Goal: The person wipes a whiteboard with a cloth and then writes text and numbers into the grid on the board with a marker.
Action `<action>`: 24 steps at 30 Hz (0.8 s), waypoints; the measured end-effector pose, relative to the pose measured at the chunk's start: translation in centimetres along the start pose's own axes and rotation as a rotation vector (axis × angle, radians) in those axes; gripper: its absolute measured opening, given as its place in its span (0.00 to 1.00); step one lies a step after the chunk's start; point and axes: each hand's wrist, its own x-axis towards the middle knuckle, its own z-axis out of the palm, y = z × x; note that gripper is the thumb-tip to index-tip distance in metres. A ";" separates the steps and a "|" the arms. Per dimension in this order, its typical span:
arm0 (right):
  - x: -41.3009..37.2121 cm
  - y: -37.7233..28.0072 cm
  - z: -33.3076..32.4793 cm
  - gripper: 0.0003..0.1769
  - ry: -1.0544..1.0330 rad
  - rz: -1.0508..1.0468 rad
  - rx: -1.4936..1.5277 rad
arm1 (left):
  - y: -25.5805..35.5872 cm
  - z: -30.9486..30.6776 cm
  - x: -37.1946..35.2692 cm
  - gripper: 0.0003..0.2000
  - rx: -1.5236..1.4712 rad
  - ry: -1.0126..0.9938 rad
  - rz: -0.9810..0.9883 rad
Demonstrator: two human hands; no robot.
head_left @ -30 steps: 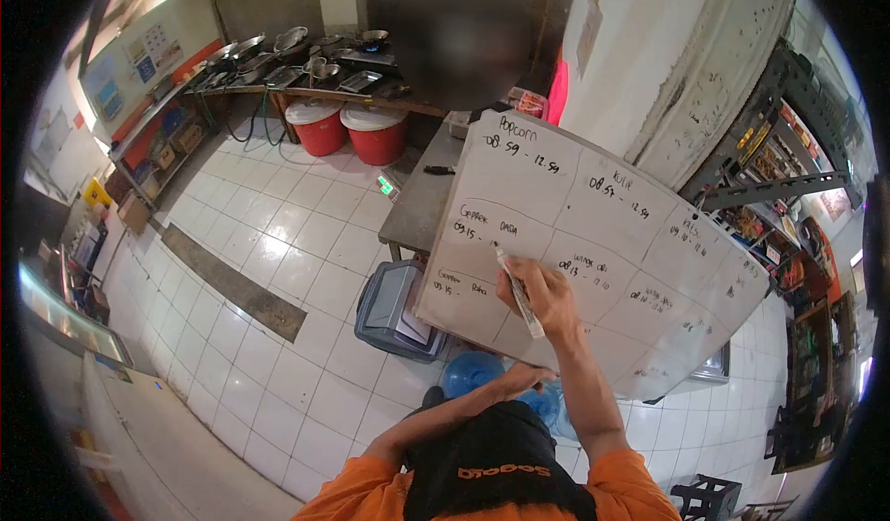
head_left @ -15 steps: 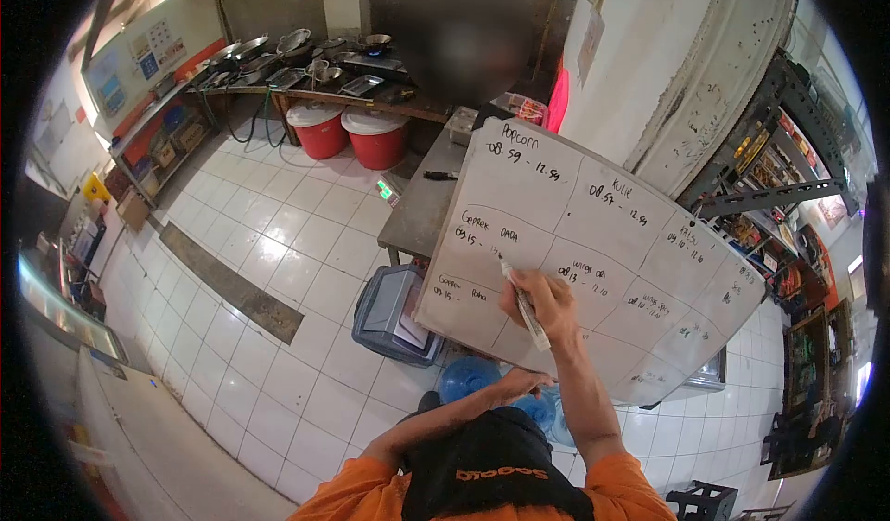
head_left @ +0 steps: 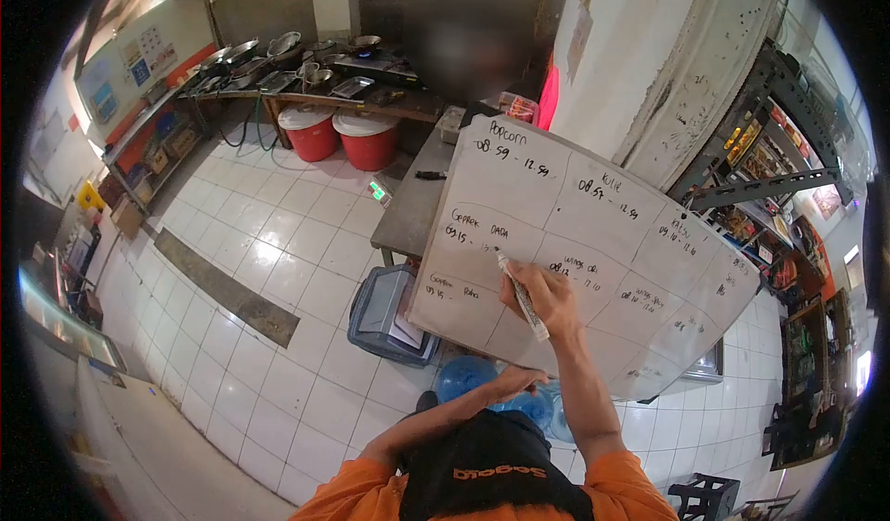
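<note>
My right hand (head_left: 545, 297) is closed around a white marker (head_left: 525, 300), its tip at the whiteboard (head_left: 501, 183) beside the time under "Geprek Dada". Handwritten names and times in black fill the board's ruled boxes; small writing at the far right is hard to read. Below the board's lower edge, my left hand (head_left: 513, 384) is held in front of my body with its fingers curled in. I cannot tell what is in them.
A grey metal table (head_left: 399, 220) with a black marker (head_left: 430, 175) on it stands behind the board. Below are a grey bin (head_left: 375, 312) and blue water jugs (head_left: 464, 377). Red buckets (head_left: 371, 150) stand under the cooking counter. A black crate (head_left: 702, 498) is at lower right.
The marker tip has moved slightly along the line of writing under "Geprek Dada", and the time there shows a little more ink. The view has shifted slightly; my left hand stays about where it was.
</note>
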 end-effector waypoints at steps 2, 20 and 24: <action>0.0 0.0 -0.1 0.17 -0.009 -0.016 -0.008 | 0.2 0.1 -0.2 0.11 -0.002 -0.004 0.011; -0.5 -0.1 0.0 0.17 0.028 0.042 0.050 | -3.1 -1.1 2.4 0.13 -0.069 -0.018 0.104; -3.4 -0.1 0.2 0.16 -0.042 0.059 0.176 | -3.6 -1.4 3.0 0.14 -0.100 -0.026 0.136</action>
